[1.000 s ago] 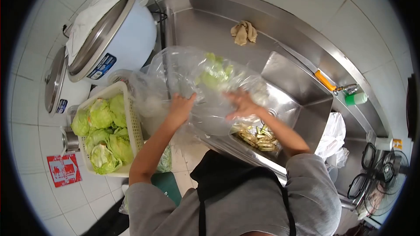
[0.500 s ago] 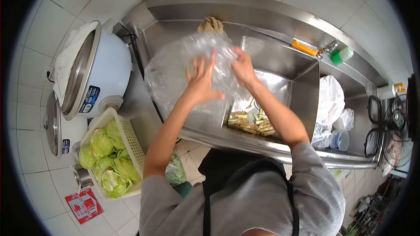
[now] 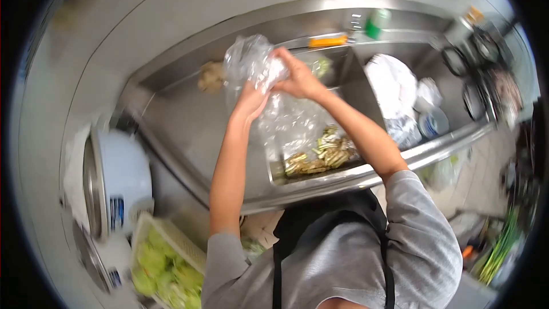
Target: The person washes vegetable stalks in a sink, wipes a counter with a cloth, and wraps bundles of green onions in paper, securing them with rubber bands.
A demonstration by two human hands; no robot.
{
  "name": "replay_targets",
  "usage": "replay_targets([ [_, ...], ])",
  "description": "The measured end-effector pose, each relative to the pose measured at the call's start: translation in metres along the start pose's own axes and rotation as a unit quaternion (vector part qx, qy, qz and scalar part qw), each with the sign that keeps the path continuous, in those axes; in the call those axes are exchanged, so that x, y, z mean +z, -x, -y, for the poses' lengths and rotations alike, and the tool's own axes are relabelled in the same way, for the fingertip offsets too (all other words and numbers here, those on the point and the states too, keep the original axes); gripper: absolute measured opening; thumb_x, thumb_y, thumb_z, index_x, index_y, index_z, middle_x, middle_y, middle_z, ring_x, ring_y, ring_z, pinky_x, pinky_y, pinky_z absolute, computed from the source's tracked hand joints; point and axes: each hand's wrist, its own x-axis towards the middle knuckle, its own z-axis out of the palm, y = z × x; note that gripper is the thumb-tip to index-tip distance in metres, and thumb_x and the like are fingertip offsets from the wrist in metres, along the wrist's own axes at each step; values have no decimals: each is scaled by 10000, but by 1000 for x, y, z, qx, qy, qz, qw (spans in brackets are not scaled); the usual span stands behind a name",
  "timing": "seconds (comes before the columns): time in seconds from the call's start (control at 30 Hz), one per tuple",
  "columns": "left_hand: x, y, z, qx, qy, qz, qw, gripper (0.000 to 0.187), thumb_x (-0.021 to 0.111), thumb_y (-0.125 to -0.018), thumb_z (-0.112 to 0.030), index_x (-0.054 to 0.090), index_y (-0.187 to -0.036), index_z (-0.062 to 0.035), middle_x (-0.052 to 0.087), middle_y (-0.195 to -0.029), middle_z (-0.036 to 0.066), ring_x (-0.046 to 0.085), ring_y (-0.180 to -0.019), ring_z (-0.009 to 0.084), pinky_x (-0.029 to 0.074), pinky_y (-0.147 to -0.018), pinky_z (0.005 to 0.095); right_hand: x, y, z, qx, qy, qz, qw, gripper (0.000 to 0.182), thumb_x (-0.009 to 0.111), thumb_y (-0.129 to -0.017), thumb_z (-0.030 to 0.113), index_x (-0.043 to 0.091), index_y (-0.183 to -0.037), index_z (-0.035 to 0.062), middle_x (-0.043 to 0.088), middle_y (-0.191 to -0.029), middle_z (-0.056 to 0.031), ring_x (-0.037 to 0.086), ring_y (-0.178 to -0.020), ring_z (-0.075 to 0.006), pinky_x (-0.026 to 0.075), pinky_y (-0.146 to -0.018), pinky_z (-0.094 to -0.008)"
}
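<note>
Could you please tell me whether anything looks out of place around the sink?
Possibly the orange-handled knife: it lies loose along the back edge of the sink basin, close to the plastic bag, which seems risky.

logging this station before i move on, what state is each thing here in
clear plastic bag: crumpled, gathered between the hands
left hand: closed on the bag
right hand: closed on the bag
vegetable pieces: cut, loose in the sink basin
orange-handled knife: lying down behind the basin
tan cloth: crumpled
basket: loaded with lettuce
rice cooker: lid on
</note>
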Motion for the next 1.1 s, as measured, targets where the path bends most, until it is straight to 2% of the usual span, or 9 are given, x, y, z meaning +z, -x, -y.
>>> replay_targets([
  [0.13,72,6,20,-9,-84,6,996,415,562,-867,-68,420,-1247,24,493,-1215,95,470,-1104,158,385,-919,291,-56,44,-4,35,5,-97,995,470,723,-635,116,480,-1035,74,585,-987,-120,575,-952,-221,434,-845,-345],
  [0.23,153,11,39,28,-49,116,992,436,547,-868,-39,390,-1269,34,495,-1207,95,466,-1110,165,387,-925,302,-132,94,7,27,57,-190,980,437,683,-658,81,483,-1044,41,584,-967,-123,563,-967,-200,424,-842,-330],
  [0.4,240,39,44,230,-298,143,915,398,505,-857,42,434,-1249,54,486,-1250,134,484,-1127,189,383,-932,278,-273,188,25,65,164,-411,894,482,614,-639,-25,471,-1092,56,559,-921,-71,521,-925,-146,430,-797,-294],
  [0.43,254,43,51,237,-281,155,917,316,517,-861,20,522,-1176,39,548,-1182,128,520,-1082,178,402,-909,275,-305,217,47,110,96,-419,896,505,607,-630,-50,473,-1102,70,545,-930,-45,504,-892,-130,436,-775,-282],
  [0.6,360,65,94,151,-224,306,913,169,518,-869,-8,608,-1005,37,639,-976,96,587,-919,143,439,-827,252,-425,374,77,114,38,-567,815,438,545,-690,-86,485,-1086,92,572,-895,-31,541,-820,-112,452,-704,-254],
  [0.77,504,86,171,66,-279,488,824,180,520,-869,-38,618,-1012,10,645,-924,82,590,-878,130,446,-785,246,-520,518,66,96,111,-620,771,425,570,-691,-68,482,-1088,54,574,-932,-31,531,-846,-95,441,-733,-248],
  [0.93,596,90,335,-99,-318,574,748,221,551,-873,-146,586,-1033,3,633,-815,100,597,-753,145,463,-700,272,-571,621,-4,186,87,-702,682,417,600,-683,-55,485,-1073,38,571,-955,-27,529,-867,-103,435,-755,-251],
  [1.0,612,88,401,-123,-394,611,676,212,548,-872,-154,586,-1028,-15,604,-743,74,574,-691,138,454,-652,274,-590,662,-53,237,101,-718,647,420,607,-680,-53,485,-1071,37,569,-957,-24,530,-869,-109,436,-757,-255],
  [1.1,616,90,496,-189,-389,607,667,193,509,-866,-106,564,-1044,-54,560,-670,60,559,-638,138,445,-621,280,-616,703,-129,241,60,-747,616,441,586,-681,-66,464,-1093,31,576,-972,-50,545,-885,-141,445,-773,-274],
])
